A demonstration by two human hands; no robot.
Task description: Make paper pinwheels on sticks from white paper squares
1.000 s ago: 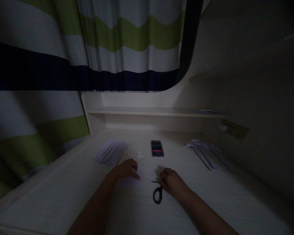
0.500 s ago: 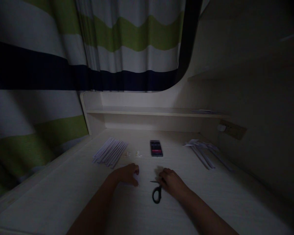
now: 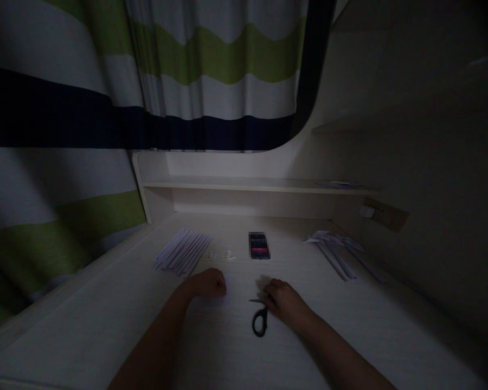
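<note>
My left hand (image 3: 210, 284) rests on the pale desk (image 3: 106, 319) with its fingers curled into a fist, and a small pale paper scrap shows at its fingertips. My right hand (image 3: 283, 303) lies on the desk to the right. Its fingers touch the blades of black-handled scissors (image 3: 259, 320), which lie flat with the handles toward me. The dim light hides whether those fingers grip them. A small dark object with a pink stripe (image 3: 259, 245) sits just beyond both hands.
A fan of folded white paper strips (image 3: 183, 251) lies at the far left, with tiny white bits (image 3: 220, 254) beside it. More paper strips (image 3: 336, 252) lie at the far right. A shelf (image 3: 252, 185), a striped curtain (image 3: 65, 108) and a wall socket (image 3: 384, 214) border the desk.
My left hand's fingers, stretched flat on the desk a second ago, have curled into a fist and drawn back slightly. My right hand and the scissors have stayed put.
</note>
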